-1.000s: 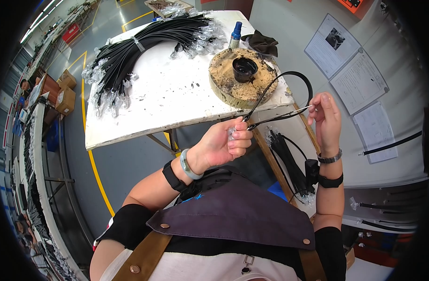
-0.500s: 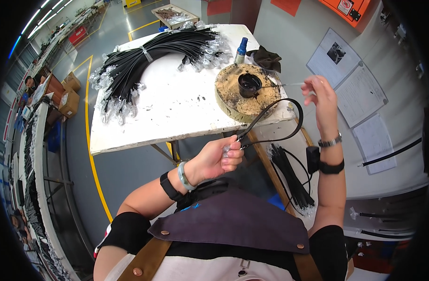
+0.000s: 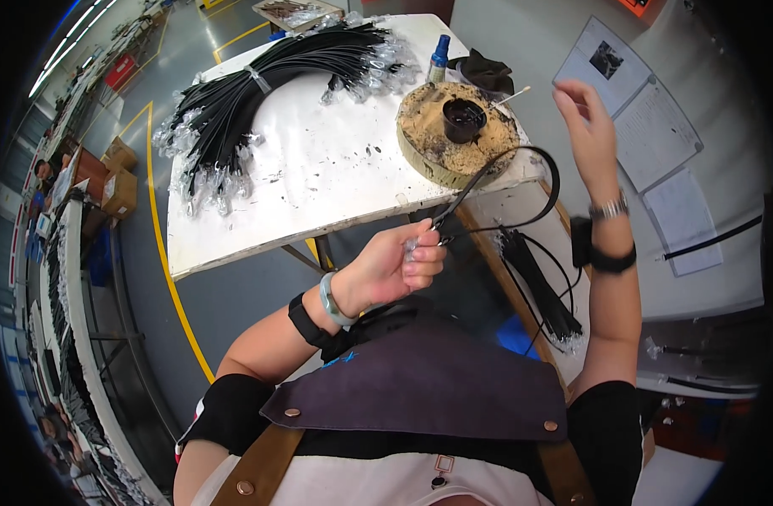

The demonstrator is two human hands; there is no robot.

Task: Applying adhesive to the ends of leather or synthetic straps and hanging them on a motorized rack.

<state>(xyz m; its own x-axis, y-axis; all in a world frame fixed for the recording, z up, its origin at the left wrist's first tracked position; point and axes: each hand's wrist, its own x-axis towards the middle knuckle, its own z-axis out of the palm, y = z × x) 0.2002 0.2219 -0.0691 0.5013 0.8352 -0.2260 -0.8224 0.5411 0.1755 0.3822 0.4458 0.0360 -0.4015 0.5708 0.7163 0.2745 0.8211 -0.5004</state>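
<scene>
My left hand (image 3: 401, 268) is closed around the ends of a narrow black strap (image 3: 557, 181), with a bit of clear plastic and metal showing at the fingers. The strap curves out to the right in a loop, in front of a round, stained tan block (image 3: 420, 152). Set into that block is a small black cup (image 3: 465, 121) of dark stuff. A thin stick (image 3: 510, 97) leans out of the cup, its pale tip toward my right hand (image 3: 590, 126). That hand is raised by the wall, empty, thumb and fingers apart, not touching the stick.
On the white table (image 3: 319, 169) lies a big tied bundle of black straps (image 3: 252, 93) with plastic-wrapped ends. A blue-capped bottle (image 3: 439, 59) and a dark cloth (image 3: 486, 72) are behind the block. More black straps (image 3: 538, 282) lie below right. Papers (image 3: 656, 139) hang on the wall.
My right hand has let go of the stick and moved up and away from it. The left hand still holds the strap. The view has shifted slightly.
</scene>
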